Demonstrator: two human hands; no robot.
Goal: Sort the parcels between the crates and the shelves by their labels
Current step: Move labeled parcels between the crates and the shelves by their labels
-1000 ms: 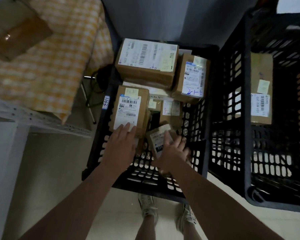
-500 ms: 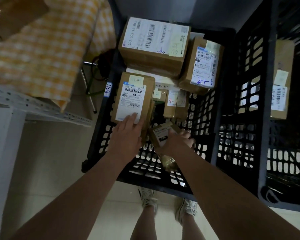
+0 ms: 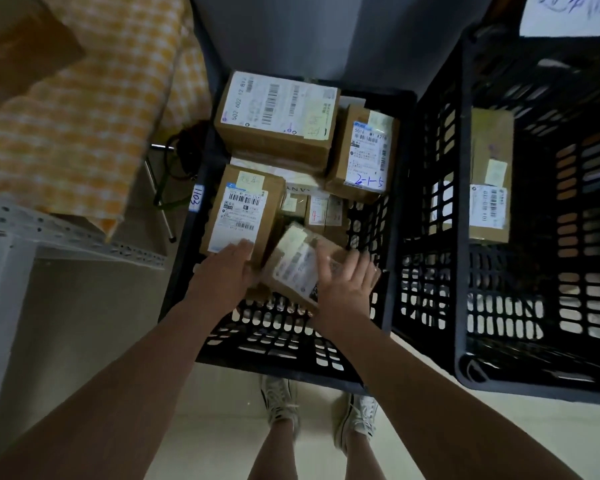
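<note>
A black crate in front of me holds several labelled cardboard parcels. My left hand rests with straight fingers on the near end of an upright parcel at the crate's left. My right hand grips a small tilted parcel beside it, thumb across its label and fingers round its right side; motion blurs this hand. Behind lie a large parcel, a parcel marked 2-1-5 and a small one with red writing.
A second, taller black crate stands against the first on the right, with one labelled parcel inside. A metal shelf edge and a yellow checked cloth are at the left. My shoes stand below the crate's near rim.
My right hand has raised and tilted the small parcel toward the left, against my left hand. The left hand stays on the upright parcel. My view has shifted closer.
</note>
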